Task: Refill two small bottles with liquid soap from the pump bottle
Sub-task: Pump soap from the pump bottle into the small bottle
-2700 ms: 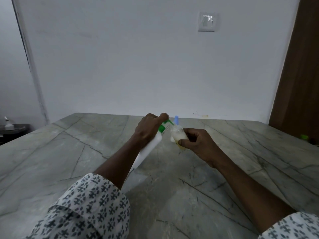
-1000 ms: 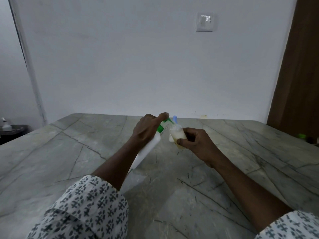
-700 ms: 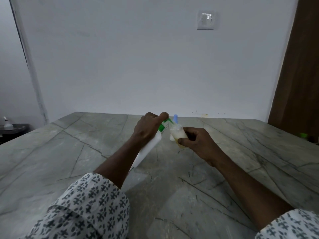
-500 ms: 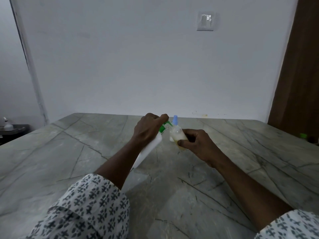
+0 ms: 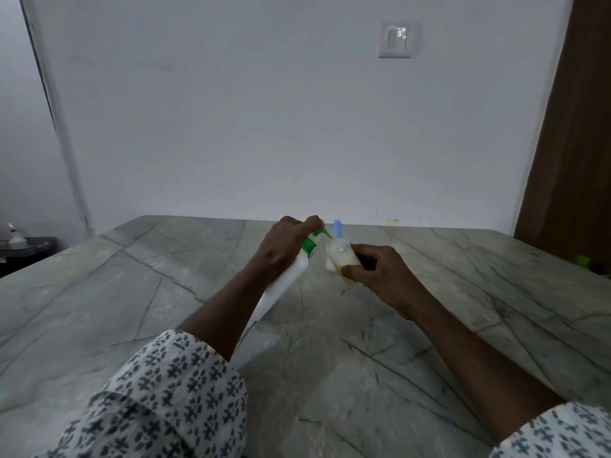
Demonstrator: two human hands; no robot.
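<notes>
My left hand (image 5: 284, 247) grips the neck of a white pump bottle (image 5: 282, 289) with a green pump head (image 5: 312, 243), tilted so its top leans right. My right hand (image 5: 380, 276) holds a small clear bottle (image 5: 340, 259) with yellowish soap in its lower part, its open mouth right at the green spout. Just behind it stands a second small bottle with a blue cap (image 5: 337, 228), mostly hidden. The pump bottle's base is covered by my left forearm.
The grey-green marble table (image 5: 165, 292) runs to a white wall at the back. A brown door (image 5: 575, 143) stands at the right, with a small green object (image 5: 582, 260) near it. A dark side surface carrying a white item (image 5: 15, 238) is at the far left.
Almost nothing has moved. Both hands keep the pump bottle and the small bottle together; the blue cap behind shows a bit more.
</notes>
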